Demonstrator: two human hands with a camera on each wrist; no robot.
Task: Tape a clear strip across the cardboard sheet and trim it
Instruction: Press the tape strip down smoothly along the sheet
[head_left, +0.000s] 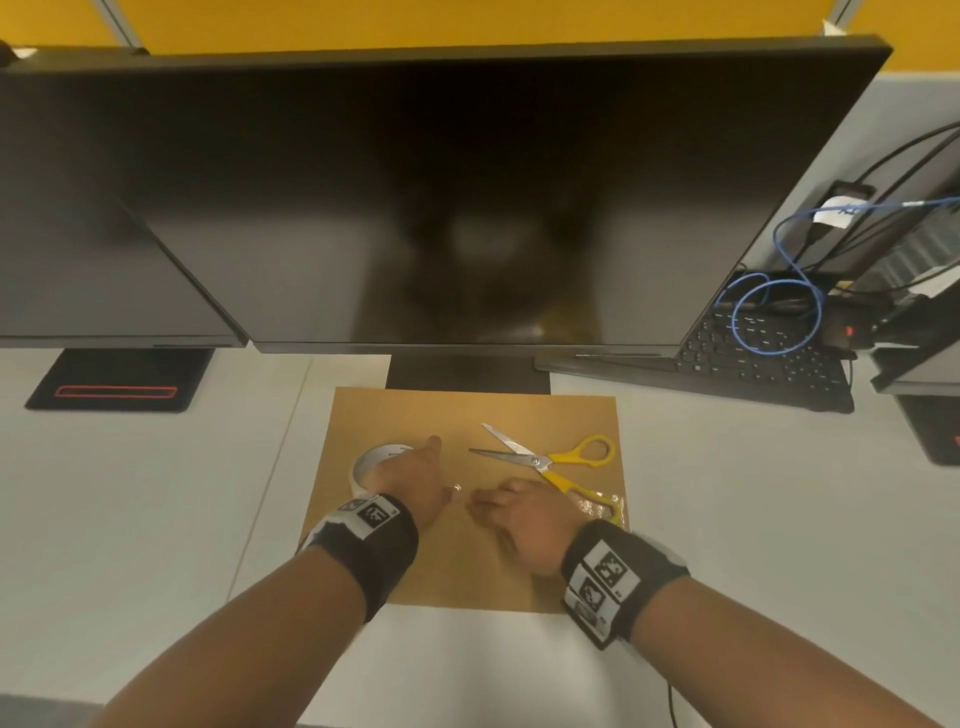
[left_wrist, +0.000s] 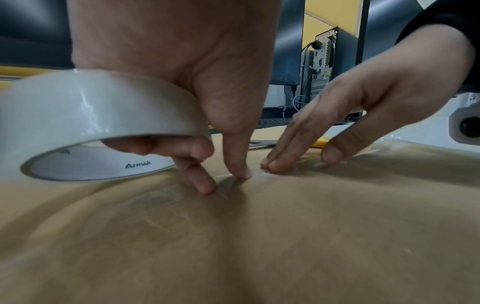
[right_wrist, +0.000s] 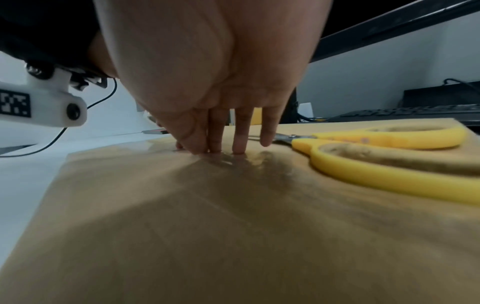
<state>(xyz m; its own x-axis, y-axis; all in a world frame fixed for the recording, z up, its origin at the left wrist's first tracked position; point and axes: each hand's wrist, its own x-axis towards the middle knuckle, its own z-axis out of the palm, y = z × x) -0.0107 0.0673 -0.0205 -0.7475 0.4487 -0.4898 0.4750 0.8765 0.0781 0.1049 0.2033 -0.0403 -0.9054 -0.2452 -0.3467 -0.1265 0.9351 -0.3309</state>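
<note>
A brown cardboard sheet (head_left: 467, 415) lies flat on the white desk. My left hand (head_left: 410, 473) grips a roll of clear tape (head_left: 374, 460) at the sheet's left side. Its fingers curl through the roll's core (left_wrist: 98, 115), while the thumb and one fingertip press on the cardboard. My right hand (head_left: 498, 501) presses straight fingers (right_wrist: 215, 142) down on a glossy clear tape strip (head_left: 597, 501) that runs towards the sheet's right edge. Yellow-handled scissors (head_left: 545, 457) lie with blades apart on the sheet, just beyond my right hand; one handle (right_wrist: 376, 170) rests over the strip.
A large dark monitor (head_left: 441, 208) stands right behind the sheet, its stand base (head_left: 467, 374) touching the far edge. A second monitor (head_left: 78, 234) is at left. A laptop keyboard (head_left: 769, 358) with a blue cable (head_left: 779, 312) sits at right.
</note>
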